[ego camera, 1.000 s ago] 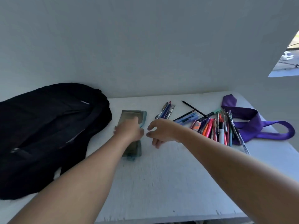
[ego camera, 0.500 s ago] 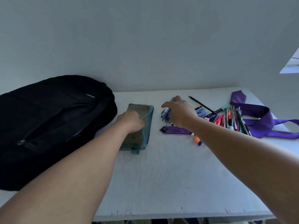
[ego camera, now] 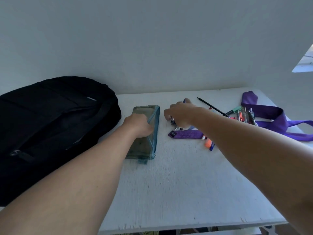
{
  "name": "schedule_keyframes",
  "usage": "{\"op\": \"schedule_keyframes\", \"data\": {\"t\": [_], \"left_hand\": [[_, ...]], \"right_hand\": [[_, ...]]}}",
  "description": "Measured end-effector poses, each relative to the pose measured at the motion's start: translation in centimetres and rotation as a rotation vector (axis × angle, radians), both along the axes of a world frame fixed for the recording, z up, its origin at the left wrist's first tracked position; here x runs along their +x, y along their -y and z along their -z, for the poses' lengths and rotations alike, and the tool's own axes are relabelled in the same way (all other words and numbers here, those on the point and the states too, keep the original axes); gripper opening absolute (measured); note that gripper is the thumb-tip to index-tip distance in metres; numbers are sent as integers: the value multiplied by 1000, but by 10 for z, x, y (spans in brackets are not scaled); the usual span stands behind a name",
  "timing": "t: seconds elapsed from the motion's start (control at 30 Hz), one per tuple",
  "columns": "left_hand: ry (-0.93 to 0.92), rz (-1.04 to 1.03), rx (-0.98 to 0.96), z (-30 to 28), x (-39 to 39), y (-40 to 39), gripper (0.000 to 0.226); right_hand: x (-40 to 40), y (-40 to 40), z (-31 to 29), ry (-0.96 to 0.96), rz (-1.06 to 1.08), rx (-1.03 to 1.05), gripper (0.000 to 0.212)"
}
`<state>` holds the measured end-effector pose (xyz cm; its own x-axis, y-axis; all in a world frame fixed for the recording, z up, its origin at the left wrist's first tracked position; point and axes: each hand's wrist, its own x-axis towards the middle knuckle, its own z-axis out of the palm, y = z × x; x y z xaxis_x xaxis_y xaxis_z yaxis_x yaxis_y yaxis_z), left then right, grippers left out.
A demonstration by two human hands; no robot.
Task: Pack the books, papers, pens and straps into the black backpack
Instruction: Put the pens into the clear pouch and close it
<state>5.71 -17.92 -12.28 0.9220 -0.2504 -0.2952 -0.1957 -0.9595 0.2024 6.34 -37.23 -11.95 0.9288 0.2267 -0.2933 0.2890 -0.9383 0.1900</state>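
On the white worktop [ego camera: 169, 192], the pouch [ego camera: 145, 133] is held open right of the backpack [ego camera: 50, 129] by the left hand [ego camera: 138, 124]. The right hand [ego camera: 181, 114], moved from the pouch's side, now has its fingers curled round pens [ego camera: 174, 122] right of the pouch, ready for loading.

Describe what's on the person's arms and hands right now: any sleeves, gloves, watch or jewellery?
Both forearms are bare as far as the frame shows, with no sleeve edge in view. The left hand and right hand wear no gloves. No watch, bracelet or strap shows at either wrist, and no ring is visible, though most of the fingers are tucked out of sight. No markings can be made out.
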Motion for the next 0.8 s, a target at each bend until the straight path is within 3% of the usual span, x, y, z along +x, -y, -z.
{"op": "schedule_keyframes", "data": {"t": [0.33,0.5,0.6,0.8], "left_hand": [[8,50,18,2,-1,-7,21],[27,93,17,2,0,-10,26],[34,101,23,2,1,-10,25],[31,100,26,1,0,-10,25]], "right_hand": [[-9,-1,-4,53,-37,-60,37],[-12,0,4,67,-49,-20,50],[-14,0,8,100,-83,-30,44],[-12,5,8,38,20,130,43]]}}
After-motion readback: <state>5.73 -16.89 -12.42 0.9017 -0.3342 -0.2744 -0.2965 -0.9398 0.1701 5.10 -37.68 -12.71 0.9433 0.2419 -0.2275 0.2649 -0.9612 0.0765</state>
